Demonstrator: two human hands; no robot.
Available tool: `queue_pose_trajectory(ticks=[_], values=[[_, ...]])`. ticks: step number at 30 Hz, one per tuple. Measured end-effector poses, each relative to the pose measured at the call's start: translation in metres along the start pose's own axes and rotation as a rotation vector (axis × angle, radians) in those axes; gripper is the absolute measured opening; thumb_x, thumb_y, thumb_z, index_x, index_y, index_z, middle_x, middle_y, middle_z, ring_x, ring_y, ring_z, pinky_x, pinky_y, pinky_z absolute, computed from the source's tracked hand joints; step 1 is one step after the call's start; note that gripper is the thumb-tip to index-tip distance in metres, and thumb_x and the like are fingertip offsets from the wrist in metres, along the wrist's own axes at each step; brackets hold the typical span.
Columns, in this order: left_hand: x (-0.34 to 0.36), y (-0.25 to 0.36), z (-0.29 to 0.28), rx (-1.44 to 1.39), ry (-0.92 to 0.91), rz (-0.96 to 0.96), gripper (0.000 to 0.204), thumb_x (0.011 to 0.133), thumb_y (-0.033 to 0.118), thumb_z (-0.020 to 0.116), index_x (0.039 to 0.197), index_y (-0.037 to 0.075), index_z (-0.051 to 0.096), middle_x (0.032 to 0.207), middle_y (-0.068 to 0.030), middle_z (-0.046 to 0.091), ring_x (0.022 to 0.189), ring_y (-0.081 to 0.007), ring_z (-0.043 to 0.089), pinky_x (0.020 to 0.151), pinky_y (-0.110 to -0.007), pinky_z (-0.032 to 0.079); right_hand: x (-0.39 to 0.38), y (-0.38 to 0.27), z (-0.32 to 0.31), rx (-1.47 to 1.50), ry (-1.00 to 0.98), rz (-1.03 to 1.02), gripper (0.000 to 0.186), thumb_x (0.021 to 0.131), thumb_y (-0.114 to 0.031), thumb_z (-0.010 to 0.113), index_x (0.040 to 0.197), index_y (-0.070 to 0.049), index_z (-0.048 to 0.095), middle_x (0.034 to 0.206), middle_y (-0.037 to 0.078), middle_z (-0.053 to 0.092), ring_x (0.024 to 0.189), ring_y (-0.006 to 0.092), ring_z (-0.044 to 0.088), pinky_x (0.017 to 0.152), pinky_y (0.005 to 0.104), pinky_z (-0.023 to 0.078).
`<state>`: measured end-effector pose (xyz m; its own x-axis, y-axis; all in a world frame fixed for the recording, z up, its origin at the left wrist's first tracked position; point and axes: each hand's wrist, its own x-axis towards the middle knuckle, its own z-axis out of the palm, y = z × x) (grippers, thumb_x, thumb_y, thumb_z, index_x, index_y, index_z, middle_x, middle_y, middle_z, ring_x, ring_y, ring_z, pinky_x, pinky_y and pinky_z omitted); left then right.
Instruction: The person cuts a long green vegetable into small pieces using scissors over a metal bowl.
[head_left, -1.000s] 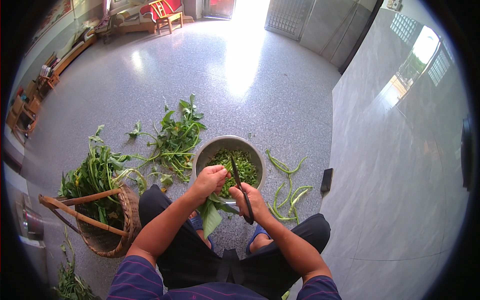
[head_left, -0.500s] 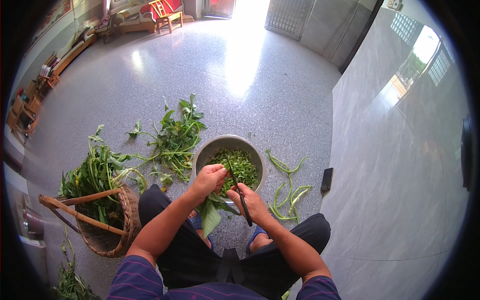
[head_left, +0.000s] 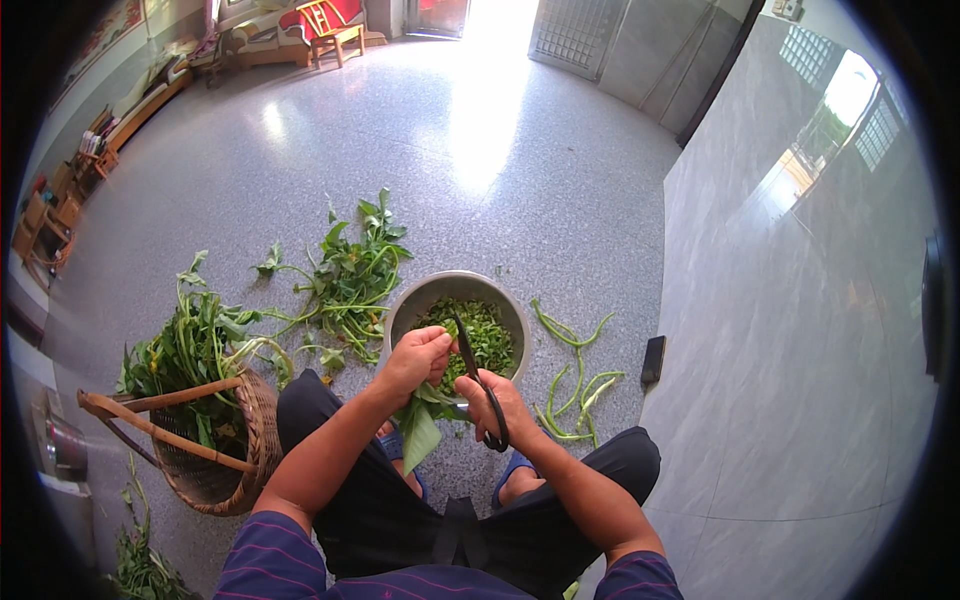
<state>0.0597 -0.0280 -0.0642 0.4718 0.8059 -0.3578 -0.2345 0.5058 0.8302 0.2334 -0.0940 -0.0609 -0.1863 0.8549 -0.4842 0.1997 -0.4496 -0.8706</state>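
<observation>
My left hand [head_left: 418,362] is closed round a bunch of green leafy stems [head_left: 420,437], whose broad leaves hang below the palm. In my right hand [head_left: 508,405] is a pair of black scissors [head_left: 466,346], with its blades pointing up close to the left fingertips. The handle loop [head_left: 498,440] shows below the right fingers. Both hands are over the near rim of a round metal basin [head_left: 404,316]. Small chopped green pieces [head_left: 488,330] lie inside it. The stem ends at the left fingertips are too small to make out clearly.
A wicker basket [head_left: 262,440] of leafy stems [head_left: 190,345] stands beside my left knee. More leafy stems [head_left: 355,275] lie on the floor beyond it. Several pale green stalks [head_left: 572,395] lie right of the basin. A dark phone-like object [head_left: 654,360] sits by the right wall.
The scissors have turned in my right hand, and their handle loops now show more openly. My left hand and the leaves have barely moved.
</observation>
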Motion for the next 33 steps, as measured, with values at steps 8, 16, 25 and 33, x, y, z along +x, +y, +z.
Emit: queue_pose_trajectory(ticks=[8, 16, 25, 33], values=[[0.003, -0.004, -0.001, -0.038, 0.009, 0.019, 0.021, 0.101, 0.022, 0.045, 0.089, 0.007, 0.052, 0.059, 0.0059, 0.037, 0.047, -0.0042, 0.032, 0.042, -0.021, 0.027, 0.001, 0.013, 0.000, -0.371, 0.191, -0.323, 0.044, 0.090, -0.050, 0.058, 0.102, -0.007, 0.055, 0.076, 0.014, 0.064, 0.077, 0.0320, 0.066, 0.067, 0.0424, 0.048], [0.007, -0.012, 0.000, 0.134, 0.046, 0.106, 0.020, 0.101, 0.021, 0.045, 0.088, 0.008, 0.053, 0.062, 0.0070, 0.038, 0.050, -0.0039, 0.034, 0.044, -0.021, 0.028, -0.002, 0.007, 0.001, -0.428, 0.178, -0.300, 0.047, 0.090, -0.053, 0.055, 0.105, -0.009, 0.054, 0.081, 0.017, 0.065, 0.081, 0.0374, 0.064, 0.070, 0.0448, 0.047], [0.006, -0.009, 0.000, 0.158, 0.060, 0.126, 0.022, 0.101, 0.021, 0.045, 0.086, 0.007, 0.053, 0.062, 0.0064, 0.040, 0.051, -0.0046, 0.036, 0.045, -0.021, 0.029, -0.001, 0.010, 0.003, -0.340, 0.167, -0.363, 0.043, 0.090, -0.048, 0.059, 0.101, -0.006, 0.059, 0.081, 0.018, 0.066, 0.080, 0.0365, 0.065, 0.070, 0.0428, 0.048], [0.007, -0.009, 0.000, 0.137, 0.044, 0.138, 0.021, 0.101, 0.021, 0.044, 0.088, 0.006, 0.053, 0.063, 0.0045, 0.042, 0.053, -0.0065, 0.039, 0.049, -0.023, 0.035, 0.006, 0.011, 0.000, -0.205, 0.131, -0.268, 0.043, 0.090, -0.046, 0.060, 0.100, -0.005, 0.060, 0.083, 0.018, 0.067, 0.080, 0.0354, 0.065, 0.070, 0.0424, 0.048]])
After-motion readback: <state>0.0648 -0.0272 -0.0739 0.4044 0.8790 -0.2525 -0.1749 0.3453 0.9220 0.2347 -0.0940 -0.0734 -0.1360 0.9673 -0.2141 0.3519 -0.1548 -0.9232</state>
